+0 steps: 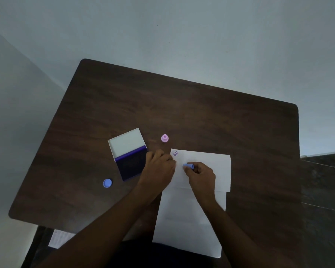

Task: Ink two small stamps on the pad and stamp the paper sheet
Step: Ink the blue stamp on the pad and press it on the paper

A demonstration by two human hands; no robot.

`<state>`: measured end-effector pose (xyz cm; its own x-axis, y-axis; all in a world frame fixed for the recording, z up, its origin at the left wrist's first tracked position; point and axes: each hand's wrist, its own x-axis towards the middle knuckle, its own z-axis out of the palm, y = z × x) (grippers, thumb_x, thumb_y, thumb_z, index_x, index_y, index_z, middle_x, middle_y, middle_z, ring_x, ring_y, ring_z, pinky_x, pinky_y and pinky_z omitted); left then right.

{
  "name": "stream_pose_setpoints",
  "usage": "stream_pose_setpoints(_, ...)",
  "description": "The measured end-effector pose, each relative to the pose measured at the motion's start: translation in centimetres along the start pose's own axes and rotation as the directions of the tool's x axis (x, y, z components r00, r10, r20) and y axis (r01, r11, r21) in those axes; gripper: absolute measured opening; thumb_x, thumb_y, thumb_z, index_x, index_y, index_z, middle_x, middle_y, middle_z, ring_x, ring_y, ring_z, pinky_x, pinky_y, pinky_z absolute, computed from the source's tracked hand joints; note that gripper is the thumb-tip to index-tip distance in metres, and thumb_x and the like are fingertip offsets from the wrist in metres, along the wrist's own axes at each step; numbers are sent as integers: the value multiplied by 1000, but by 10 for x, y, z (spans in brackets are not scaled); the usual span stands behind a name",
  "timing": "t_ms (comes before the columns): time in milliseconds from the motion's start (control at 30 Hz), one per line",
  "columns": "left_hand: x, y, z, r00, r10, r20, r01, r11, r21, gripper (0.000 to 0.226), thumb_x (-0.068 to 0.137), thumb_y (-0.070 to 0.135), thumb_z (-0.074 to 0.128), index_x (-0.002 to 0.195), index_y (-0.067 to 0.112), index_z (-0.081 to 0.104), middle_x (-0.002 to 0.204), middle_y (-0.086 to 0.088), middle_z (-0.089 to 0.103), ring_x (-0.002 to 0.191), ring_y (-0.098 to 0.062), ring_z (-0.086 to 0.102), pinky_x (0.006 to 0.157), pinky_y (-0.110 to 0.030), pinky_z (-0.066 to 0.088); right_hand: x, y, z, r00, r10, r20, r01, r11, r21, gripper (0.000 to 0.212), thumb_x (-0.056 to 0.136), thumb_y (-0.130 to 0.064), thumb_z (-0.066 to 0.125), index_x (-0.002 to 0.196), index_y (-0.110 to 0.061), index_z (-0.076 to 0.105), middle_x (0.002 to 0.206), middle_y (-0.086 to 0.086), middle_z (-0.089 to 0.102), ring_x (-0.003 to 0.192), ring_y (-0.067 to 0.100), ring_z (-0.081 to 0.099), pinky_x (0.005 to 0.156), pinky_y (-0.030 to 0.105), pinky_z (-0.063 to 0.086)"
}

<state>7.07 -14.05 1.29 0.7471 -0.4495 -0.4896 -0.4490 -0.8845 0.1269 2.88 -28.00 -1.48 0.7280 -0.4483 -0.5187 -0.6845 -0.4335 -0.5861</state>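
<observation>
A white paper sheet point(205, 171) lies on the dark wooden table, with one purple smiley print point(174, 153) in its top left corner. My right hand point(201, 176) is over the sheet, shut on a small blue stamp point(189, 166) that lies tilted sideways in my fingers. My left hand point(159, 167) rests with curled fingers on the sheet's left edge, beside the open ink pad point(131, 167), whose white lid point(127, 142) is folded back. A pink stamp point(164, 138) stands upright on the table above the sheet.
A round blue cap point(107, 183) lies left of the ink pad. The table point(182, 105) stands against a pale wall. Its right edge borders a dark floor point(323, 190). The sheet's lower end hangs over the table's near edge.
</observation>
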Motion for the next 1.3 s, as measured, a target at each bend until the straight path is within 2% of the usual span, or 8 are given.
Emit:
stream_pose_setpoints(200, -7, 4, 4, 999, -17, -33, 16, 998, -53, 45, 97, 32, 47, 138, 13, 42, 148, -8, 39, 134, -26, 35, 114, -38, 20, -5, 7, -2, 996, -47, 76, 50, 998, -40, 34, 88, -35, 61, 112, -11, 65, 115, 8, 68, 97, 20, 61, 93, 26, 43)
stream_pose_setpoints(300, -8, 4, 11, 990, -104, -92, 84, 975, -205, 43, 99, 36, 42, 137, 17, 44, 145, -4, 43, 131, -22, 39, 111, -35, 25, -8, 13, -9, 994, -108, 0, 108, 992, -65, 35, 85, -37, 65, 109, -12, 65, 113, 8, 68, 94, 17, 59, 91, 26, 44)
stream_pose_setpoints(400, -9, 3, 17, 975, -222, -22, 190, 878, -440, 52, 97, 42, 44, 142, 18, 37, 149, -3, 39, 135, -20, 36, 114, -33, 22, -9, 21, -12, 980, -198, 8, 197, 967, -163, 40, 84, -40, 65, 113, -12, 63, 119, 6, 64, 105, 19, 57, 100, 31, 40)
stream_pose_setpoints(500, -9, 1, 22, 962, -269, 48, 250, 795, -553, 58, 95, 40, 49, 145, 17, 33, 152, -4, 35, 138, -21, 32, 116, -33, 19, -10, 22, -9, 971, -233, 57, 239, 957, -166, 35, 85, -38, 64, 108, -11, 66, 114, 6, 67, 101, 19, 59, 99, 31, 42)
stream_pose_setpoints(767, -6, 0, 17, 959, -271, 80, 261, 739, -621, 56, 95, 31, 54, 143, 10, 34, 149, -10, 37, 135, -22, 37, 114, -32, 24, -10, 19, 0, 991, -136, 7, 136, 987, -84, 34, 84, -41, 64, 102, -12, 67, 105, 5, 70, 91, 18, 62, 95, 34, 50)
stream_pose_setpoints(967, -1, -3, 24, 943, -309, 120, 303, 657, -690, 56, 92, 37, 55, 140, 13, 39, 145, -8, 42, 130, -21, 42, 112, -30, 27, -10, 18, 0, 993, -117, 19, 118, 990, -73, 37, 85, -39, 64, 109, -11, 65, 114, 7, 67, 99, 20, 61, 98, 32, 45)
stream_pose_setpoints(1167, 0, -8, 29, 940, -338, 50, 293, 724, -624, 57, 95, 41, 49, 144, 17, 35, 151, -4, 36, 136, -18, 34, 115, -29, 20, -15, 11, 0, 991, -134, -30, 132, 990, -58, 39, 83, -46, 64, 107, -15, 65, 112, 4, 68, 95, 16, 61, 92, 30, 48)
stream_pose_setpoints(1300, -29, -18, 31, 942, -336, -4, 281, 794, -539, 58, 93, 36, 54, 145, 20, 32, 153, -2, 30, 140, -18, 29, 117, -32, 14, -21, -1, 7, 991, -113, 74, 113, 994, -1, 37, 82, -43, 66, 106, -15, 66, 104, 1, 68, 82, 9, 58, 80, 17, 44)
